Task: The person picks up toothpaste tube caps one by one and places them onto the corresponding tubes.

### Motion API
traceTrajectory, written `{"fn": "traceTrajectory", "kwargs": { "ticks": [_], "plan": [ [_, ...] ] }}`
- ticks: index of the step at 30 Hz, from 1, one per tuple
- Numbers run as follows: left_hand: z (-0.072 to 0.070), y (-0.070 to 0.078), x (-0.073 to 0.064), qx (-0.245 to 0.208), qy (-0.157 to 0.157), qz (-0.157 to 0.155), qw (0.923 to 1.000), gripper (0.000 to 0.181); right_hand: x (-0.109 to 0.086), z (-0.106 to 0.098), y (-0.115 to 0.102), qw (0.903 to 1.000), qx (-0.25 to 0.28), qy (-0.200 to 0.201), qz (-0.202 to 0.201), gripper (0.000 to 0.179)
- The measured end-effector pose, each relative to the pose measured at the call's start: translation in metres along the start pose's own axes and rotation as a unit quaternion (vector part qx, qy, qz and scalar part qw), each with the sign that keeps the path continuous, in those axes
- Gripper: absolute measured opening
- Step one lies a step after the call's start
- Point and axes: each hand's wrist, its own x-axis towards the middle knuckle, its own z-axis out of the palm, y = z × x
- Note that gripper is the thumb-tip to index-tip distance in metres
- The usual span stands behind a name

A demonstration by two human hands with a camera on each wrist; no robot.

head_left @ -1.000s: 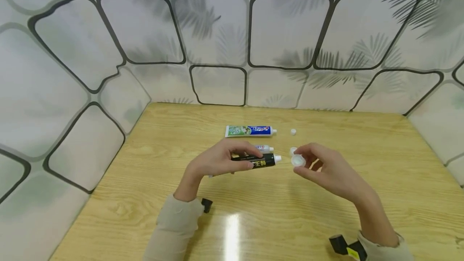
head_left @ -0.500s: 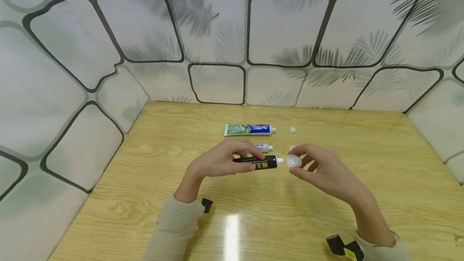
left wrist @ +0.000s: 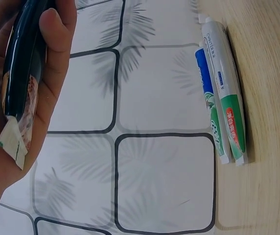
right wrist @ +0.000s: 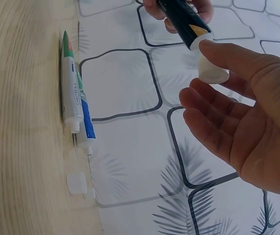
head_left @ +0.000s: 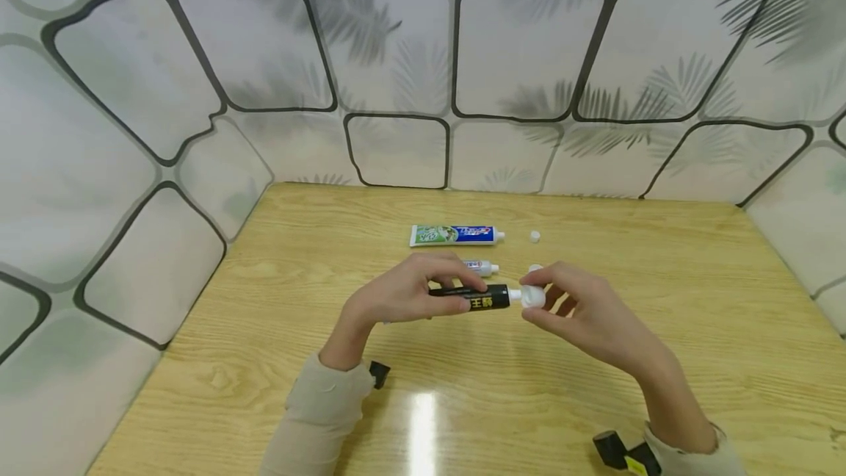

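My left hand (head_left: 406, 289) grips a black toothpaste tube (head_left: 490, 297) with yellow lettering, its white nozzle pointing right. In the left wrist view the pale crimped end of this tube (left wrist: 13, 142) sticks out at the palm. My right hand (head_left: 588, 307) pinches a white cap (head_left: 532, 297) between thumb and fingers, with the cap right at the nozzle's tip. The right wrist view has the cap (right wrist: 211, 71) in line with the tube's end, my thumb (right wrist: 228, 54) overlapping it.
A green-and-blue toothpaste tube (head_left: 456, 236) lies at the back of the wooden table (head_left: 317, 226), with a small white cap (head_left: 534, 236) to its right. A white toothpaste tube (head_left: 481, 267) and another white cap (head_left: 535, 268) lie nearer, partly behind the hands.
My right hand has brought the cap leftward to the black tube's nozzle, closing the gap. The cap has turned from its hollow side facing the camera to facing the nozzle.
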Motion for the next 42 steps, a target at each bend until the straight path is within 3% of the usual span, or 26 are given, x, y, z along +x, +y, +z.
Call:
{"fn": "traceTrajectory", "kwargs": {
  "ticks": [11,19,29,42],
  "plan": [
    [0.001,0.0011,0.0026,0.01,0.001,0.01,0.9999,0.023,0.0016,0.0033,-0.0018,0.9998,-0.007,0.017,0.005,0.034],
    [0.0013,0.0011,0.0034,0.022,-0.001,0.014,0.9997,0.023,0.0029,0.0057,-0.0016,0.9998,-0.008,0.016,-0.003,0.031],
    [0.0026,0.0008,0.0036,0.022,0.001,-0.005,0.9997,0.023,0.0045,0.0093,-0.0009,0.9996,-0.02,0.016,-0.008,0.032],
    [0.0021,0.0004,0.0034,0.026,0.008,0.009,0.9996,0.022,0.004,0.0086,0.0003,0.9997,-0.007,0.011,-0.02,0.035]
  ]
}}
